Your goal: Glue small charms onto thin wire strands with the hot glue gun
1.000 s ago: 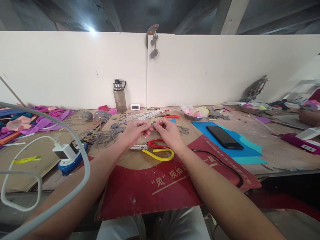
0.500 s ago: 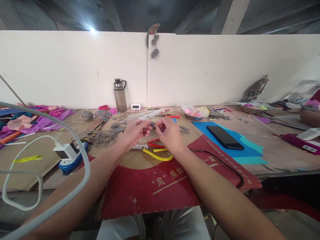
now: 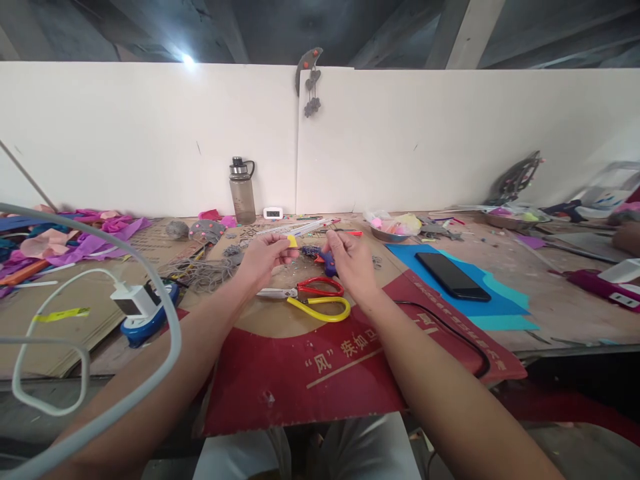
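Observation:
Between the thumb and fingers of my left hand (image 3: 265, 260) is a small yellow piece (image 3: 292, 241), too small to name. My right hand (image 3: 353, 263) is closed in a pinch; whatever its fingertips hold is hidden. Right beside and partly behind that hand lies a dark blue tool resembling a glue gun (image 3: 329, 264). Scissors (image 3: 320, 308) with one red and one yellow handle lie on the cardboard just below my hands, blades pointing left. Grey yarn (image 3: 213, 275) is heaped to the left of my left hand.
A phone (image 3: 453, 277) rests on blue sheets (image 3: 463, 308) at right. A bottle (image 3: 243, 192) and small clock (image 3: 273, 213) stand by the white board. A white cable (image 3: 174, 333) arches across the left foreground near a power strip (image 3: 145, 327). Another person's hand (image 3: 627, 237) shows far right.
My hands have moved apart. The yellow piece now shows in my left fingers, and the blue tool and more of the scissors' handles have come into view. The view shifted slightly.

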`<move>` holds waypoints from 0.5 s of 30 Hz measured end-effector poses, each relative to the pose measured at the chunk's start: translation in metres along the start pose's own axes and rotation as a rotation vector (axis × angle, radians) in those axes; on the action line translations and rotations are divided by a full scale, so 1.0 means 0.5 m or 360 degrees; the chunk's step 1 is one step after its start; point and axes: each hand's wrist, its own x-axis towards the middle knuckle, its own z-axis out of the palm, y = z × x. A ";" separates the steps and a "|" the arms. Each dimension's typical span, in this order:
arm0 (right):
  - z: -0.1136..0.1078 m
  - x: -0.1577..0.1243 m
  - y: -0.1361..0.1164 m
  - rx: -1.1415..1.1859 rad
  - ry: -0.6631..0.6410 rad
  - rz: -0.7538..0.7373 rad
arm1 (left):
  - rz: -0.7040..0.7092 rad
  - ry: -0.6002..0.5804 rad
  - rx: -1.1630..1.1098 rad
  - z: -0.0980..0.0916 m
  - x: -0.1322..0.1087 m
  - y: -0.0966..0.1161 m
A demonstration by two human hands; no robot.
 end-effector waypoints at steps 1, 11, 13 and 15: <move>-0.007 0.005 0.003 0.0028 0.0059 0.0023 | 0.0019 0.0004 -0.0023 -0.003 0.003 0.000; -0.116 0.095 0.075 -0.0192 0.0139 0.0226 | 0.0080 0.0124 -0.0176 -0.031 0.018 0.009; -0.133 0.098 0.091 -0.0565 -0.0084 0.0153 | 0.0112 0.0132 -0.0195 -0.027 0.014 0.016; -0.144 0.091 0.114 -0.0937 -0.0318 0.0043 | 0.0132 0.0124 -0.0228 -0.023 0.011 0.022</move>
